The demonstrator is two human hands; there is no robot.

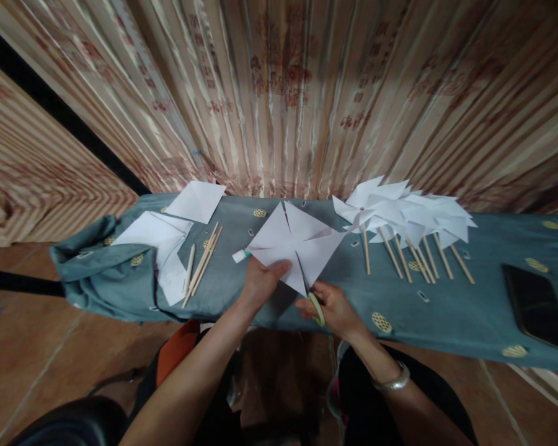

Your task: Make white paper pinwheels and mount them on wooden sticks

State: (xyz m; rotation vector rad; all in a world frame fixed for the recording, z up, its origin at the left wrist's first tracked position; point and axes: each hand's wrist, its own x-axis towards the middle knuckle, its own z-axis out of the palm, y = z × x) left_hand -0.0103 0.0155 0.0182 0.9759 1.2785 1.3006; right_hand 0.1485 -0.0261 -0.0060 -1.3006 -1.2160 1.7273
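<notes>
A square sheet of white paper point(318, 251), slit from its corners toward the middle, is held over the table. My left hand point(263, 282) pinches its near left edge, thumb on top. In my right hand point(330, 306) is a pair of scissors point(317, 308) with light green handles; the blades lie at the slit in the near corner. Behind my left hand a small white tube point(239, 254) with a green part shows partly from under the paper. To the right lie several white paper pinwheels point(400, 210) on wooden sticks.
On the left, white paper sheets point(144, 228) and another square sheet point(196, 201) lie near several wooden sticks point(205, 260) and a pencil-like stick point(190, 269). A dark phone point(537, 303) rests at the right. Bunched grey-green cloth point(106, 279) covers the left end; a pleated curtain point(283, 93) hangs behind.
</notes>
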